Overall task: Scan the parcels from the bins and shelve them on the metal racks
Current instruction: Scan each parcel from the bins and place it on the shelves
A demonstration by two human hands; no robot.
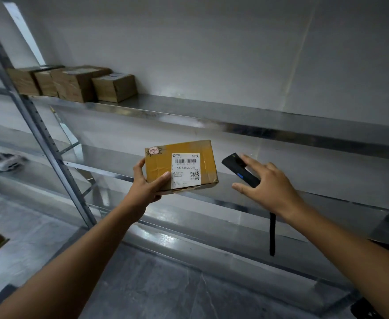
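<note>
My left hand (pixel 146 183) grips a small brown cardboard parcel (pixel 159 164) by its left end, thumb on top, holding it in front of the metal rack. Its white label (pixel 185 169) with a barcode and QR code faces up. To its right my right hand (pixel 267 183) holds a black handheld scanner (pixel 235 166) with a blue button, its head pointing up and left, close to the parcel's right edge. The index finger lies along the scanner and the thumb is under it. A black wrist strap (pixel 272 233) hangs below that hand.
The metal rack's upper shelf (pixel 212 111) carries several brown cardboard boxes (pixel 114 87) at its far left. A middle shelf (pixel 315 199) and a lower shelf (pixel 189 240) run behind and below my hands. A slotted upright post (pixel 41 139) stands at left.
</note>
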